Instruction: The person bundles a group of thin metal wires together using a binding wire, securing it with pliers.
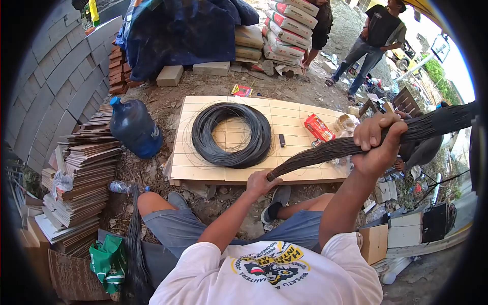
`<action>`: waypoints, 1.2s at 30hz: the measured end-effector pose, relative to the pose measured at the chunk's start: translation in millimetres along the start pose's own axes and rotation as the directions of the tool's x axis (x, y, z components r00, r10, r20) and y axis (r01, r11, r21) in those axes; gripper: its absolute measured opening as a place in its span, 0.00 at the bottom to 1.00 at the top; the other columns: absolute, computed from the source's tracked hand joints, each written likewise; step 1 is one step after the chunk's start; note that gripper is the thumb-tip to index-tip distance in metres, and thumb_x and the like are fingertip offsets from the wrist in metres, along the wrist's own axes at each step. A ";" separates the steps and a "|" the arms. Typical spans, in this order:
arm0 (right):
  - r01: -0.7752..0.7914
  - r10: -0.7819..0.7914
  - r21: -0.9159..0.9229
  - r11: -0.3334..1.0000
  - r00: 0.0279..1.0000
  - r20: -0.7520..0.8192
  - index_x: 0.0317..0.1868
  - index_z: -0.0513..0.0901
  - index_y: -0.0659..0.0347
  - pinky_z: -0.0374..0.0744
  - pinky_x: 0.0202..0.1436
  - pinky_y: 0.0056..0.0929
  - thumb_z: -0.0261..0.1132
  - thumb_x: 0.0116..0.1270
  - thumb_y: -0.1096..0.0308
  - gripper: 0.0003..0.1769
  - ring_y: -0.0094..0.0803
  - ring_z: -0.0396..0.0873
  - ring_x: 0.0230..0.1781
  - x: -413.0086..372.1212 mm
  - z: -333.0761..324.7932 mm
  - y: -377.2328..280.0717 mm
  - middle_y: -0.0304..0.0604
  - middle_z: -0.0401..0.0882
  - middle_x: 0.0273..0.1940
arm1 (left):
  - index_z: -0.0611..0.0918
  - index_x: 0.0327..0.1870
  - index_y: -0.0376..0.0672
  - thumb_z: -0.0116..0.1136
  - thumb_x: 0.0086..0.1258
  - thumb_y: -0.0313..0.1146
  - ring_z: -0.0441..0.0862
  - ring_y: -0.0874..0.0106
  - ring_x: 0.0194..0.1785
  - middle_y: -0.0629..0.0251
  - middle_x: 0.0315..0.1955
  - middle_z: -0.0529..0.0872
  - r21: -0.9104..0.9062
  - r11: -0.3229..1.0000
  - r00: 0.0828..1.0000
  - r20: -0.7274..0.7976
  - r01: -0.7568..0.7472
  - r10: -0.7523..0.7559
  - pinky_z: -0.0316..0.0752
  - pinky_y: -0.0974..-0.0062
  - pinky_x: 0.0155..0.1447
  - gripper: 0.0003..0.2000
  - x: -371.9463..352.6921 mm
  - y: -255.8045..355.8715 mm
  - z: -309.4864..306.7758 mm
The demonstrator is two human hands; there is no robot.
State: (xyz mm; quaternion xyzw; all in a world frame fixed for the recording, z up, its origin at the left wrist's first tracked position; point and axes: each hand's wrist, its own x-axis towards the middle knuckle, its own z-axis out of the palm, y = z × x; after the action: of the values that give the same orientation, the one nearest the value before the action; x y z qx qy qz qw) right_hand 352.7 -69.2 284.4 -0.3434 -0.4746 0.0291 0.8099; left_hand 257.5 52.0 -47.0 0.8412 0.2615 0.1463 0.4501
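Note:
A thick bundle of dark wire (320, 154) runs from the middle up to the right edge. My left hand (261, 184) is closed round its lower end, just off the board's front edge. Farther up, my right hand (378, 140) grips the same bundle, fingers wrapped round it. Behind my left hand, a coil of black wire (258, 145) lies on the light board (198, 175). A small black object (282, 140) and a red packet (318, 128) lie right of the coil.
A blue water jug (134, 127) and stacked tiles (84, 178) stand at left. More dark strands (135, 244) hang beside a green bag (108, 262). One person (378, 35) stands at back right; another is partly visible beside cement bags (287, 30). Someone crouches at right.

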 end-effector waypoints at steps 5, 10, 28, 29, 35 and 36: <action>-0.156 0.154 0.187 0.970 0.988 0.027 0.38 0.74 0.59 0.69 0.31 0.25 0.57 0.76 0.46 0.22 0.20 0.64 0.19 61.1 -9.0 -28.5 0.30 0.62 0.21 | 0.83 0.34 0.41 0.74 0.60 0.46 0.80 0.71 0.24 0.62 0.18 0.81 -0.223 0.954 0.969 0.098 -0.202 0.228 0.73 0.71 0.32 0.17 -34.3 -3.9 -34.9; -0.272 0.181 0.366 0.890 0.947 0.264 0.38 0.73 0.66 0.66 0.29 0.24 0.60 0.76 0.61 0.15 0.20 0.61 0.19 101.6 -30.6 -34.9 0.31 0.62 0.22 | 0.81 0.41 0.37 0.72 0.63 0.44 0.81 0.69 0.21 0.61 0.18 0.81 -0.134 0.963 0.956 0.149 -0.233 0.252 0.73 0.71 0.29 0.19 -62.4 13.6 -71.1; -0.285 0.236 0.345 0.894 0.956 0.177 0.31 0.68 0.60 0.65 0.24 0.22 0.55 0.79 0.51 0.22 0.19 0.60 0.16 125.4 -71.1 -73.0 0.29 0.60 0.19 | 0.78 0.45 0.38 0.75 0.60 0.40 0.81 0.75 0.24 0.63 0.26 0.83 -0.754 0.645 0.925 0.325 0.125 0.200 0.75 0.76 0.30 0.21 -102.9 44.9 -112.7; -0.230 0.183 0.391 0.891 0.971 0.155 0.29 0.69 0.57 0.64 0.20 0.22 0.55 0.79 0.49 0.23 0.18 0.60 0.14 123.2 -65.6 -74.4 0.28 0.60 0.18 | 0.78 0.45 0.38 0.76 0.59 0.41 0.79 0.77 0.25 0.64 0.26 0.83 -0.787 0.583 0.864 0.423 0.200 0.274 0.75 0.78 0.30 0.22 -106.5 49.4 -119.6; -0.379 0.239 0.516 0.768 0.918 0.317 0.26 0.68 0.56 0.66 0.22 0.23 0.58 0.75 0.41 0.28 0.20 0.60 0.15 133.2 -68.8 -86.2 0.29 0.60 0.18 | 0.79 0.48 0.34 0.52 0.62 0.75 0.75 0.81 0.24 0.69 0.24 0.79 -0.743 0.527 0.576 0.661 0.412 0.481 0.67 0.86 0.26 0.42 -131.1 70.1 -121.9; -0.401 0.275 0.500 0.767 0.911 0.308 0.26 0.67 0.56 0.66 0.22 0.23 0.59 0.73 0.39 0.29 0.20 0.60 0.15 136.0 -71.2 -89.0 0.29 0.60 0.17 | 0.79 0.48 0.34 0.52 0.62 0.75 0.75 0.81 0.24 0.69 0.24 0.79 -0.746 0.519 0.574 0.659 0.417 0.486 0.67 0.86 0.26 0.42 -131.2 71.8 -120.4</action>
State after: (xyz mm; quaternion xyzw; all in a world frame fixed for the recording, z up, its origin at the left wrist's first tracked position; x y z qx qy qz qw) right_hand 458.5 -123.9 415.8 -0.1692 -0.4609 0.3485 0.7984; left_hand 114.0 26.0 77.9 0.4751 -0.1053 -0.1409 0.8622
